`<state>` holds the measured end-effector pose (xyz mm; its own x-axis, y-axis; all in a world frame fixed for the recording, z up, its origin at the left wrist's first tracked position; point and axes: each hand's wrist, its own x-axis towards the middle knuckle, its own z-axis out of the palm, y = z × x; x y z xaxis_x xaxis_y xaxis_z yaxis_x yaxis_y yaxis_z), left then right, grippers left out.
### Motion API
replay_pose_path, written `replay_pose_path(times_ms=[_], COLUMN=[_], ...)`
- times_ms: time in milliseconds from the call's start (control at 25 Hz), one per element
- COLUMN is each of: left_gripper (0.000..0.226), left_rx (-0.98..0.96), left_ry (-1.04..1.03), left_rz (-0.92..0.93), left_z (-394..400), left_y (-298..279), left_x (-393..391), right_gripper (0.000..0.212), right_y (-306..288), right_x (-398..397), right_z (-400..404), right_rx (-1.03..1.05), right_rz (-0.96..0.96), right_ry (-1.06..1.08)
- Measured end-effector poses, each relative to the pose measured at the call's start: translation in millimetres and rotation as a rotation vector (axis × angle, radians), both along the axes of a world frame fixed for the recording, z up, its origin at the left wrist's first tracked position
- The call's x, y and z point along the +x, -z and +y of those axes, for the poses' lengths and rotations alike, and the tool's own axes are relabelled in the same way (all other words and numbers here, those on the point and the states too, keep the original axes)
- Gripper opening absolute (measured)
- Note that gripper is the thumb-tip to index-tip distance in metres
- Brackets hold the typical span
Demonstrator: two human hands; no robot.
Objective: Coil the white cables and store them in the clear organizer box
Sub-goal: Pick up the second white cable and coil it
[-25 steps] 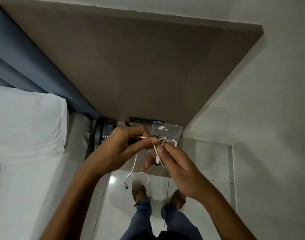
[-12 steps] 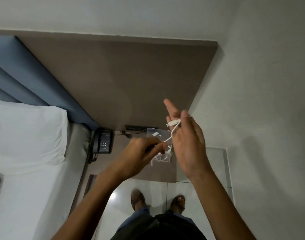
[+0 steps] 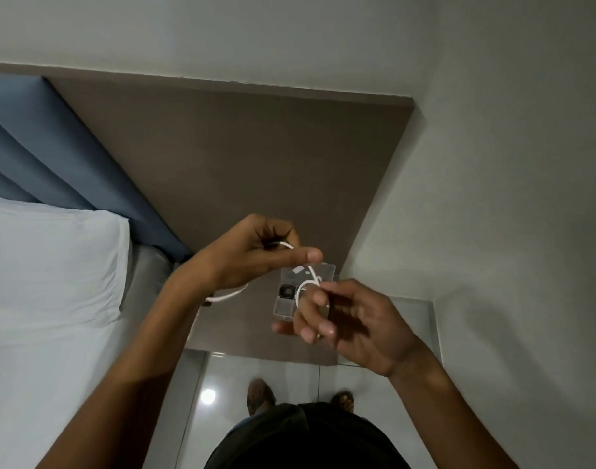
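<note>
— Two hands on one white cable (image 3: 305,286), is that right?

— Yes. The left hand (image 3: 252,255) sits at about 11 o'clock from the right hand (image 3: 350,319), fingers curled shut around a run of the cable. A short bright stretch shows between its thumb and forefinger, and a longer tail curves out below the wrist toward 7 o'clock, ending in a plug that hangs free.

— And the right one?

— Palm turned up and toward the camera, fingers half bent and loosely spread. The cable makes a small loop around the fingertips (image 3: 315,301); the thumb and forefinger seem to pinch it at the top of the loop, though the exact contact is hard to read. Between the two hands the cable runs taut on a short diagonal.

— How are the arms set?

— Both forearms rise from the bottom edge, the left from 7 o'clock, the right from 5 o'clock, meeting over the brown bedside table (image 3: 256,336).

— Where is the clear organizer box (image 3: 286,301)?

— On that table, directly behind the hands, its lid (image 3: 325,270) standing open at 12 o'clock. It is split into small compartments. One at the upper left holds something dark and round; the one below it looks bare. The right hand covers the others, so I cannot tell what they hold.
</note>
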<state>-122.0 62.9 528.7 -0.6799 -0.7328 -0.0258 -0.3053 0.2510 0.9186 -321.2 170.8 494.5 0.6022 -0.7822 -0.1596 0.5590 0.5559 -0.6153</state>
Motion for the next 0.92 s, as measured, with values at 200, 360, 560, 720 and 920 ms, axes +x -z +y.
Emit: replay_pose_path(times_ms=[200,360,560,720,920], left_gripper=[0.058,0.059,0.036,0.034,0.053], left_rx=[0.06,0.005,-0.157,-0.261,-0.191], left_ry=[-0.115,-0.128,0.038,0.028,0.023], left_rz=[0.12,-0.002,-0.179,-0.236,-0.178], left_z=[26,45,40,25,-2], left_y=[32,39,24,-11,-26], left_x=[-30,-32,-12,5,14], right_gripper=[0.025,0.029,0.039,0.031,0.041], right_y=[-23,-33,-6,-4,-8], right_x=[-2,-5,0,-9,-4], right_z=[-19,-38,-34,-23,-3], right_rx=[0.141,0.141,-0.379,-0.551,-0.235], right_rz=[-0.489,-0.387,0.93,0.991,0.471], right_ry=[0.367,0.617,0.851,0.276,0.007])
